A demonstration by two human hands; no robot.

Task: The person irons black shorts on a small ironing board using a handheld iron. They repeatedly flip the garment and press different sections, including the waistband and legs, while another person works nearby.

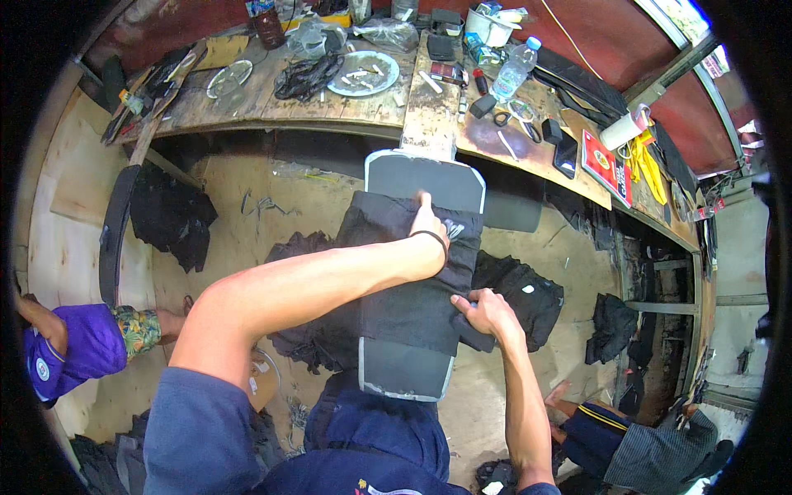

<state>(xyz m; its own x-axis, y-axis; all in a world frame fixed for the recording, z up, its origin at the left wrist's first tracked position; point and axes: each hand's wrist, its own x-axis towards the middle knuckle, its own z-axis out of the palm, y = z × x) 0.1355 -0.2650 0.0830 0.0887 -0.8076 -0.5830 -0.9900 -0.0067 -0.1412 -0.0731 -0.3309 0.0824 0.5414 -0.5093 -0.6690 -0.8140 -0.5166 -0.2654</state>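
A black garment [404, 285] is drawn over a long dark board with pale edges [425, 177], whose two ends stick out beyond the cloth. My left hand [429, 229] lies on the upper part of the garment beside a small white print, one finger stretched out and the others partly hidden. A dark band circles that wrist. At the garment's right edge, my right hand [490, 315] grips the black cloth, with its thumb on top and its fingertips hidden. More bunched black fabric [520, 293] hangs out on both sides of the board.
A wooden workbench [272, 107] runs along the back, holding a round plate [363, 74], a water bottle [517, 70], a phone [566, 157] and a red packet [606, 167]. One person [78, 346] is at the left, another [652, 445] at the lower right. Dark cloth piles lie around.
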